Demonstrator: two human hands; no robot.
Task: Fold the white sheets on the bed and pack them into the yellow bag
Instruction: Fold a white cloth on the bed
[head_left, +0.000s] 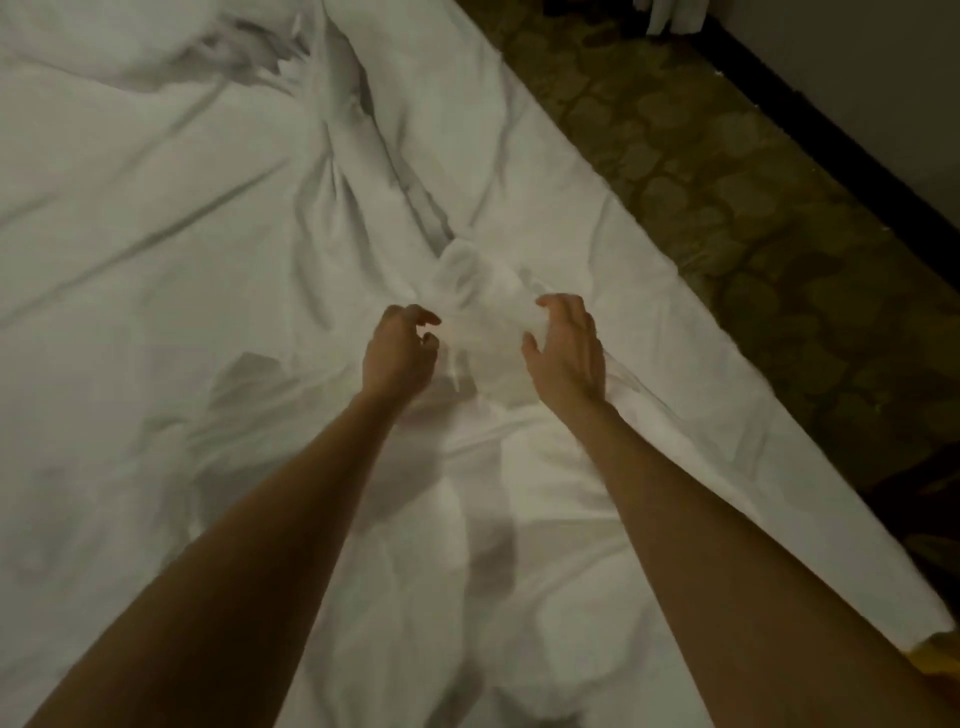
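Rumpled white sheets (171, 270) cover the bed, with a raised bunch of cloth (485, 291) near the middle. My left hand (400, 351) hovers at the left of that bunch, fingers curled, holding nothing that I can see. My right hand (566, 348) is at the bunch's right side, fingers spread and bent like a claw, apart from the cloth or just touching it. A sliver of yellow (935, 649), possibly the yellow bag, shows at the lower right edge.
The bed's right edge (675, 270) runs diagonally from top centre to lower right. Beyond it lies dark patterned carpet (753, 171), then a black baseboard (831, 135) under a grey wall. White cloth hangs at the top right (670, 15).
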